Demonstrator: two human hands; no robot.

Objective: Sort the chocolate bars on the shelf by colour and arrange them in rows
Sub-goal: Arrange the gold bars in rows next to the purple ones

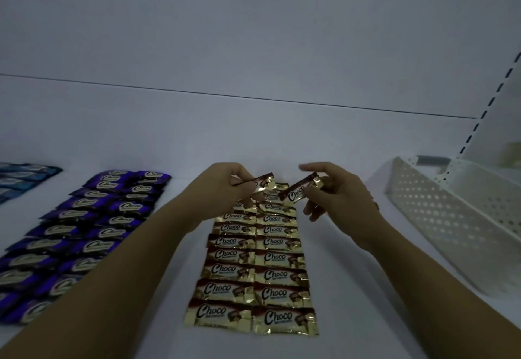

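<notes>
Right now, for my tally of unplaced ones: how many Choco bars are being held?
2. The left hand pinches the edge-on bar; the right hand holds the label-up bar, both above the gold rows.

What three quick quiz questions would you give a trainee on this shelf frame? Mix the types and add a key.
1. True or false: the left hand holds nothing.
2. The bar held by the right hand is: A purple, B gold, C blue.
3. Fill in: the white perforated basket stands to the ___ of the gold rows.
Key: 1 false, it pinches a gold bar; 2 B; 3 right.
</notes>
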